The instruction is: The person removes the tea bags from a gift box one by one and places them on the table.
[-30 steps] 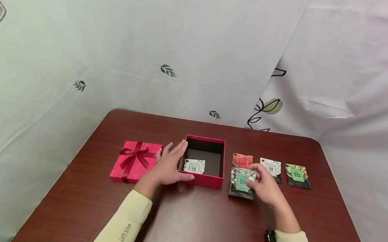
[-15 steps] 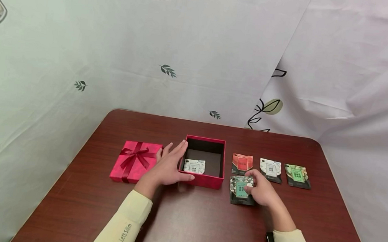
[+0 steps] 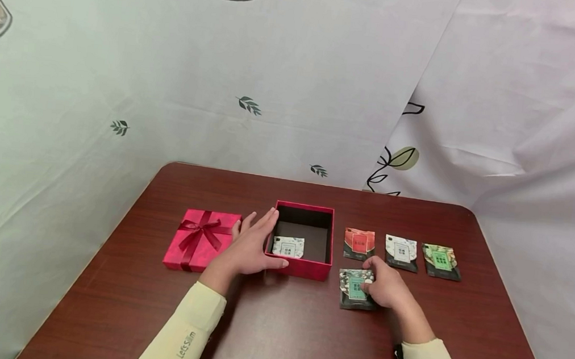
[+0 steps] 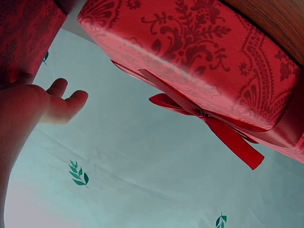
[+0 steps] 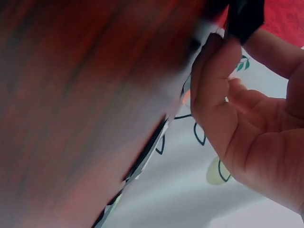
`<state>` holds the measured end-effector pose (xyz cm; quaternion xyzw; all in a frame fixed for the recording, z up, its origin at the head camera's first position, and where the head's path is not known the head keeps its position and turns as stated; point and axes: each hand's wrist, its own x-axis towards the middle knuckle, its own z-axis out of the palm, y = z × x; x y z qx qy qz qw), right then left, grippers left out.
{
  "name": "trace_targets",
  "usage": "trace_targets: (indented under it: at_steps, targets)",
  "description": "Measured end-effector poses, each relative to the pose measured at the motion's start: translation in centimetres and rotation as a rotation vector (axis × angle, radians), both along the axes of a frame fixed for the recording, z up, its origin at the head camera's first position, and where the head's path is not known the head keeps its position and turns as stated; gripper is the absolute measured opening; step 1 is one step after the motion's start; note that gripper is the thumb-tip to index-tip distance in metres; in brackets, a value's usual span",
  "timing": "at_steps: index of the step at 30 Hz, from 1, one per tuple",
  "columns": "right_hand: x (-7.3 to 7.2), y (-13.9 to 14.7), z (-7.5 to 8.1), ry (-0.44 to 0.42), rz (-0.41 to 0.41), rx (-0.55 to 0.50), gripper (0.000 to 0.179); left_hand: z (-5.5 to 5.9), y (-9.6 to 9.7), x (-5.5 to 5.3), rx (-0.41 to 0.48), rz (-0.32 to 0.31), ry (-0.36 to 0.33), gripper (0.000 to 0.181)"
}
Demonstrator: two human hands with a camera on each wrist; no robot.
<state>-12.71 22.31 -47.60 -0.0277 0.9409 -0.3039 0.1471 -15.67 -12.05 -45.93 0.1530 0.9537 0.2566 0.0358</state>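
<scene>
A red box [image 3: 305, 269] without its lid stands mid-table, dark inside, with a white-and-black sachet [image 3: 288, 248] lying at its front left. My left hand [image 3: 246, 251] rests against the box's left side, fingers straight and spread, thumb along the front wall. To the right of the box, my right hand [image 3: 387, 285] pinches a dark sachet with a teal label [image 3: 354, 292] by its right edge, between thumb and fingers. The right wrist view shows the sachet's black edge [image 5: 246, 19] in the fingertips, close over the table.
Behind the right hand lie a red sachet [image 3: 359, 244], a white-and-black sachet [image 3: 401, 253] and a green-labelled sachet [image 3: 441, 261] in a row. The red lid with a ribbon bow [image 3: 201, 239] sits left of the left hand. A patterned white curtain [image 3: 295, 89] hangs behind the table [image 3: 273, 338].
My right hand has drawn the teal-labelled sachet toward the front edge, off the red sachet that it partly covered. The left hand and the box have stayed in place.
</scene>
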Motion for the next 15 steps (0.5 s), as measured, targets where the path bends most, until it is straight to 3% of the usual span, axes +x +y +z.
trace_targets:
  at_steps: [9, 15]
  targets:
    - [-0.02, -0.65, 0.20, 0.029, 0.003, 0.090, 0.036, 0.17, -0.07, 0.10, -0.005, -0.005, 0.001, 0.120]
    - [0.28, -0.55, 0.36, 0.021, -0.032, 0.089, 0.035, 0.12, -0.08, 0.10, 0.008, -0.004, -0.007, 0.121]
